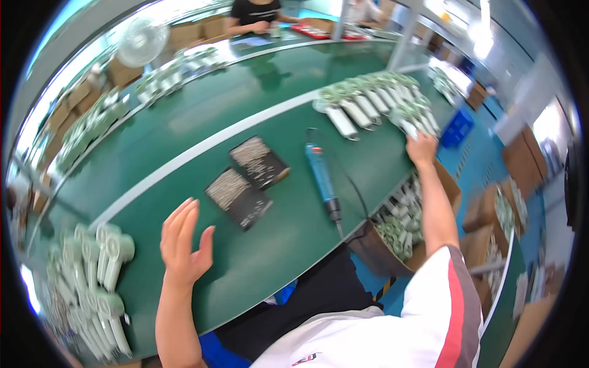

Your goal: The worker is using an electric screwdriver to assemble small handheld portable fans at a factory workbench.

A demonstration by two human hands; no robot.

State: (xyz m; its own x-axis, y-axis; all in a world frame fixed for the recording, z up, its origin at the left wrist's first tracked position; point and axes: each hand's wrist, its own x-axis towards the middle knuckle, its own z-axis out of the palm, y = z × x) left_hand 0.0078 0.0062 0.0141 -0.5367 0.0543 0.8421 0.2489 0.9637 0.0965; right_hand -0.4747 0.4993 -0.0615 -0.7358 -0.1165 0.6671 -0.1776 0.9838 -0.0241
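Observation:
My left hand (186, 242) hovers over the green worktop, fingers stretched and thumb apart, holding nothing. My right arm reaches far to the right, where my right hand (421, 148) closes round the white handle of a pale green, round-headed unit (410, 127) that looks like a handheld fan. It is at the near end of a row of similar units (368, 104). Between my hands lies a blue electric screwdriver (320, 178) with its cord. Left of it are two black trays (248, 211) (267, 178) of small metal screws, too blurred to make out singly.
More pale green fan-like units (92, 264) are grouped at the left edge. Below the right edge stands a cardboard box (451, 190) full of parts. A blue crate (457, 127) sits beyond. Across the green worktop (294, 227) runs a pale strip (208, 142); a person (254, 15) works opposite.

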